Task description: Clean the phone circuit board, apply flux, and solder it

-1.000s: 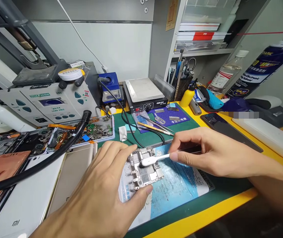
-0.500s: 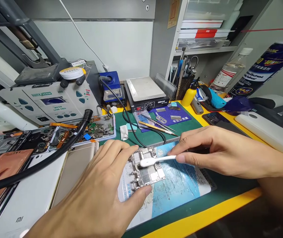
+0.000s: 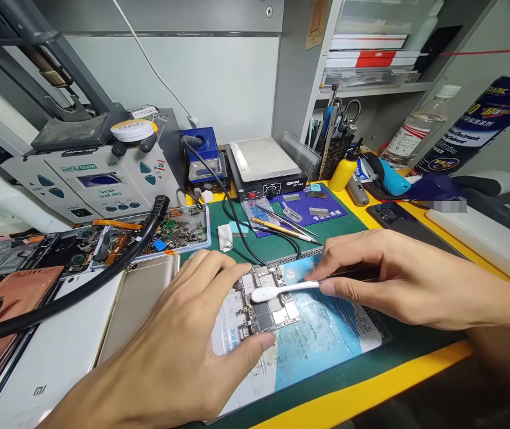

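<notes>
A small phone circuit board lies on a blue and white printed sheet in front of me. My left hand grips the board by its left side, with the thumb at the near edge and the index finger at the far edge; the other fingers are partly hidden behind. Between thumb and fingers, my right hand pinches a cotton swab with a white wrapped tip. That tip rests over the upper left part of the board.
Behind stand a hot-air station, a hot plate and a yellow bottle. Tweezers and blades lie on a purple mat. A black hose crosses phones on the left. A tray of parts sits beyond my left hand.
The view has shifted slightly, so everything sits a little further right. Both hands keep their grips, and the swab tip stays over nearly the same part of the board.
</notes>
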Demonstrator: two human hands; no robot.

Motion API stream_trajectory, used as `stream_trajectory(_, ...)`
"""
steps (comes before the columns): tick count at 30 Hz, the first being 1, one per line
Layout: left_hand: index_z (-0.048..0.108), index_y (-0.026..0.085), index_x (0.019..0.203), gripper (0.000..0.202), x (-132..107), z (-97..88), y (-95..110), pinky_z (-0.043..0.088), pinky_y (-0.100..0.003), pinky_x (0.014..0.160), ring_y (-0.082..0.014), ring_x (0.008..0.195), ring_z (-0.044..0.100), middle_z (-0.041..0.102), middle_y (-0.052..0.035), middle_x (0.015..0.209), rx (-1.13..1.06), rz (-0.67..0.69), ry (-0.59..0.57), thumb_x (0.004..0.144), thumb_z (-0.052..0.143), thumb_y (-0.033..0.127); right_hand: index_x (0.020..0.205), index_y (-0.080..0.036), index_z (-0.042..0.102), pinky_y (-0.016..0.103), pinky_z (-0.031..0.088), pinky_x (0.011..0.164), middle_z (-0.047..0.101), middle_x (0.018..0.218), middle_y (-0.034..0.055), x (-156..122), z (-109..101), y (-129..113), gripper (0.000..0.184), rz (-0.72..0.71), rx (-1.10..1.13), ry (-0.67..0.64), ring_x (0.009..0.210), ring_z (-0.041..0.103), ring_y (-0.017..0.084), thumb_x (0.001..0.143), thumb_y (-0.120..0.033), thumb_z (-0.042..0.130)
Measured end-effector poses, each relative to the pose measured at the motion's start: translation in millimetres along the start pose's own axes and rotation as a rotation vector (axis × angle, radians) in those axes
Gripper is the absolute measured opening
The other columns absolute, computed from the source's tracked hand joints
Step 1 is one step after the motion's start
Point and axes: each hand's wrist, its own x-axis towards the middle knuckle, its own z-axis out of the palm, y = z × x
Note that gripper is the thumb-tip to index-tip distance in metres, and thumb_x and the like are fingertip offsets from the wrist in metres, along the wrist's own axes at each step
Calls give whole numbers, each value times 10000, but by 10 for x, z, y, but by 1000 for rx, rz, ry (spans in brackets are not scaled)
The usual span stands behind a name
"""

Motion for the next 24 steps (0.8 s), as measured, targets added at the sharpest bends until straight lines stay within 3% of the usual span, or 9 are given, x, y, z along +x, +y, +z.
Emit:
stream_trajectory(2,524,266,1321,468,0,4,-1,453,-490,999,-289,1157,539,560,-62,1243,0,-2,1,916,687,434,1010,-223,815,261,531,661,779,923,38,5,-10,-1,190,11,9,-80,788,704,194,960,-355,687)
stream_trajectory(7,541,265,1314,470,5,4,-13,486,-470,951,-289,1141,552,570,-65,1238,-18,-13,-23,912,690,455,982,-212,821,265,523,671,782,928,43,1,-7,-7,179,1,-30,3,800,706,197,952,-330,689)
stream_trajectory(11,554,272,1307,445,9,-15,-14,496,-460,945,-282,1131,566,579,-60,1239,-13,-20,-36,920,681,453,997,-216,822,258,526,660,785,944,34,1,-15,-6,178,25,5,-72,802,711,194,949,-324,689)
stream_trajectory(24,547,259,1335,467,13,-42,-6,507,-464,928,-285,1125,585,590,-73,1240,29,-8,-54,943,649,491,959,-221,803,242,501,650,761,907,8,-39,-40,-14,150,5,-66,-6,763,678,160,950,-311,684)
